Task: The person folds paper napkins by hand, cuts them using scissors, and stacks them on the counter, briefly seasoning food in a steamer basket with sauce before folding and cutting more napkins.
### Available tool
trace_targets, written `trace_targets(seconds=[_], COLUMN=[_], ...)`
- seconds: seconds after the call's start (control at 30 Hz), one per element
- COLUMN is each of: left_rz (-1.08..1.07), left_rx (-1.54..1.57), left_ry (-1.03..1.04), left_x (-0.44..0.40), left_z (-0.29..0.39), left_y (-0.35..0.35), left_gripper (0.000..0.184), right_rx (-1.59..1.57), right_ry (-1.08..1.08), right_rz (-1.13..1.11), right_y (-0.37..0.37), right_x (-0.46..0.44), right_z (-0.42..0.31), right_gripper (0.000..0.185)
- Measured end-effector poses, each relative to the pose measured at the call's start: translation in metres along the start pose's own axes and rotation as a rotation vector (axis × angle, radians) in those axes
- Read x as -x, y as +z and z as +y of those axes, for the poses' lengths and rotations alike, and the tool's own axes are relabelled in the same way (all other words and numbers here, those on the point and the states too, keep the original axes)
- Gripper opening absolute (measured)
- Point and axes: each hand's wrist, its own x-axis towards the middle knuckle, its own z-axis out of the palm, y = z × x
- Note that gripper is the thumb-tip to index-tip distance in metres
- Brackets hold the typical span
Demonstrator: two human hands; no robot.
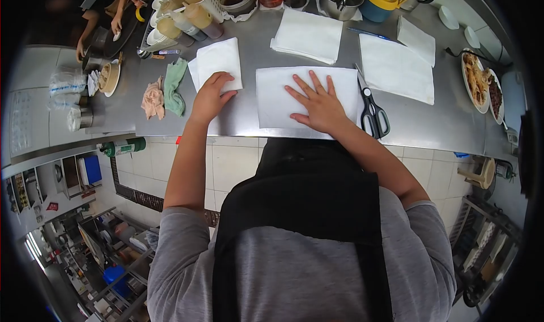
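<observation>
My right hand (320, 104) lies flat with its fingers spread on a white rectangular sheet (272, 90) near the counter's front edge. Beside it, black-handled scissors (371, 109) lie partly at the sheet's right edge. To the left, my left hand (213, 97) rests at the lower edge of a folded white sheet (220, 56). Its fingers bend over the sheet, and the thumb stands apart from them. Whether the sheets are paper or cloth, I cannot tell. A pink cloth (153, 99) and a green cloth (174, 87) lie crumpled left of that hand.
More white sheets (309, 34) (396, 67) and a blue pen (368, 34) lie farther back. Squeeze bottles (198, 19), a bowl with a whisk (340, 2) and a yellow-lidded container (381, 2) line the back. Food plates (475, 81) sit right. Another person's hands (116, 24) show upper left.
</observation>
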Motion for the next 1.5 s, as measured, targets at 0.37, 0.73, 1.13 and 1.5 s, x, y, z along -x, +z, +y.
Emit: trace_targets(seconds=[0.37,0.73,1.13,1.5], left_rz=[-0.021,-0.153,-0.211,-0.129], left_rx=[-0.039,0.369,0.336,0.4], left_ry=[0.117,-0.006,-0.004,0.023], left_x=[-0.008,-0.019,-0.022,-0.022], left_z=[-0.011,-0.03,-0.032,-0.042], left_y=[-0.003,-0.003,-0.008,0.005], left_gripper=[0.029,0.022,0.02,0.018], right_rx=[0.062,0.114,0.137,0.064], right_ry=[0.017,0.056,0.051,0.126], right_rz=[-0.038,-0.113,-0.161,-0.142], right_y=[-0.006,-0.008,-0.008,-0.022], right_x=[-0.001,-0.003,-0.004,-0.031], right_z=[-0.005,-0.009,-0.008,-0.029], right_gripper=[0.072,0.073,0.074,0.072])
